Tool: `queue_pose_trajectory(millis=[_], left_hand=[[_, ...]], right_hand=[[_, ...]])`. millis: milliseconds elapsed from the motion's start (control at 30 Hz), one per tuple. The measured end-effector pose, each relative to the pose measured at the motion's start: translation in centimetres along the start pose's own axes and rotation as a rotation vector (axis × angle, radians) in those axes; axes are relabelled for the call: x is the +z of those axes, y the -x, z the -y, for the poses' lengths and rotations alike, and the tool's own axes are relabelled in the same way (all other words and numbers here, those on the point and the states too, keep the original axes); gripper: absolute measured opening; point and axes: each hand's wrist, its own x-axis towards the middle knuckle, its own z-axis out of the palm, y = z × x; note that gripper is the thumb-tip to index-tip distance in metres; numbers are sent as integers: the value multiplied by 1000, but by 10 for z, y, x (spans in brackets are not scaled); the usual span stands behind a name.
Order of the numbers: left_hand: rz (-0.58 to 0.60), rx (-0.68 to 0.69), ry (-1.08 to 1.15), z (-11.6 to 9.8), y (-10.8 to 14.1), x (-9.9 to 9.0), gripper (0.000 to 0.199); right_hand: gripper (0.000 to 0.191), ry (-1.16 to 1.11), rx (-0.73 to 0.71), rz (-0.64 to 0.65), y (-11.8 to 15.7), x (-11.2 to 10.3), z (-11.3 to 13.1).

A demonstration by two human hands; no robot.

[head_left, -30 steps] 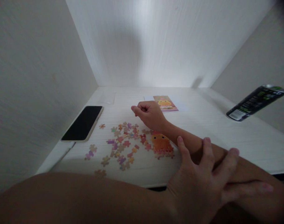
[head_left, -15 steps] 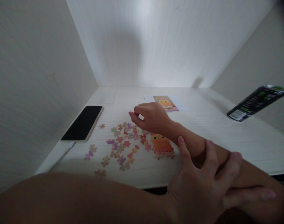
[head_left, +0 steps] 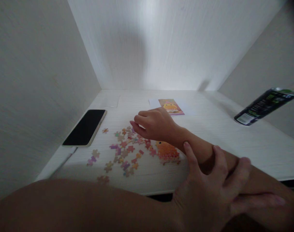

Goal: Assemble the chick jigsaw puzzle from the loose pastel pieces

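Observation:
My right hand (head_left: 155,124) is over the upper right of the loose jigsaw pieces (head_left: 124,151), fingers curled and thumb drawn in close. Whatever its fingertips may hold is hidden. Below its wrist lies a joined section of puzzle (head_left: 168,153), orange with a dark eye, its top covered by the forearm. My left hand (head_left: 210,190) rests across the right forearm with its fingers spread and no object in them. Behind the right hand is a small picture card (head_left: 172,107) showing a yellow-orange figure.
A phone (head_left: 86,128) lies dark-screened on the left of the white table (head_left: 210,129). On the right stands a black drink can (head_left: 265,106). Near the back left is a clear flat sheet or bag (head_left: 110,101). White panels enclose the back and sides.
My right hand has shifted slightly left and lower, and the gap between its thumb and fingers has closed. The forearm covers more of the joined section. My left hand stays put.

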Motion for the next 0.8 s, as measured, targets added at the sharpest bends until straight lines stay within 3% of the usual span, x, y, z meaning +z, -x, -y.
queue_pose_trajectory(millis=[800], left_hand=[[52, 23, -34, 4, 2, -5, 49]], right_hand=[[47, 81, -58, 28, 0, 0, 6]])
